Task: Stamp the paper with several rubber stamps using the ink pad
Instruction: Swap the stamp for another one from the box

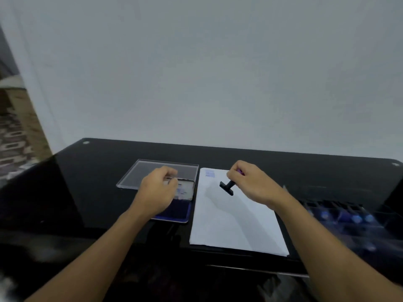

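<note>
A white sheet of paper (pixel 237 223) lies on the black table (pixel 87 192), with a blue stamped mark (pixel 209 173) near its far left corner. My right hand (pixel 253 184) holds a black rubber stamp (pixel 226 187) with a purple top above the paper's upper part, its base tilted toward the left and off the sheet. Left of the paper sits the blue ink pad (pixel 176 212), lid raised. My left hand (pixel 157 192) hovers over the pad with fingers curled; whether it touches the lid is unclear.
A clear plastic tray or lid (pixel 139 174) lies behind the ink pad. A dark rack with several blue-topped stamps (pixel 349 219) stands to the right of the paper, blurred. A white wall rises behind the table; a patterned floor shows at far left.
</note>
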`<move>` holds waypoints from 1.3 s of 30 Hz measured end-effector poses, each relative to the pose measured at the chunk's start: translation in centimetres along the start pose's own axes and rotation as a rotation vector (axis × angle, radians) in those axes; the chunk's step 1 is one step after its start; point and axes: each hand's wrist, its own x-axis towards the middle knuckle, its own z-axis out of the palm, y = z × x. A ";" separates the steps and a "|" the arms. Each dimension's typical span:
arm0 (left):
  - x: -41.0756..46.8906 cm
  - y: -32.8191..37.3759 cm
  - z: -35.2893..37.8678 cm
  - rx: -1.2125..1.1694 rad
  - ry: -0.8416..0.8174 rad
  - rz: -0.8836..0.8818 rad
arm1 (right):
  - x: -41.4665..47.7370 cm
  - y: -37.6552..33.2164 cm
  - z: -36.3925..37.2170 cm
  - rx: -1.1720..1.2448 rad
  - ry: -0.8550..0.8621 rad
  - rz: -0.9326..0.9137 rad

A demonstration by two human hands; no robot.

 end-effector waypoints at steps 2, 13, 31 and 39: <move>0.4 -1.6 -1.2 0.010 0.027 -0.014 | 1.0 -0.9 1.6 -0.038 -0.019 -0.006; 0.1 -7.7 -3.0 0.129 0.079 -0.062 | 4.1 -4.9 8.8 -0.167 -0.165 -0.146; -0.3 -13.1 -1.1 0.482 -0.039 0.023 | 5.6 -6.3 14.5 -0.419 -0.323 -0.248; -0.4 -13.1 -1.1 0.504 -0.052 0.029 | 5.1 -6.6 15.3 -0.475 -0.302 -0.303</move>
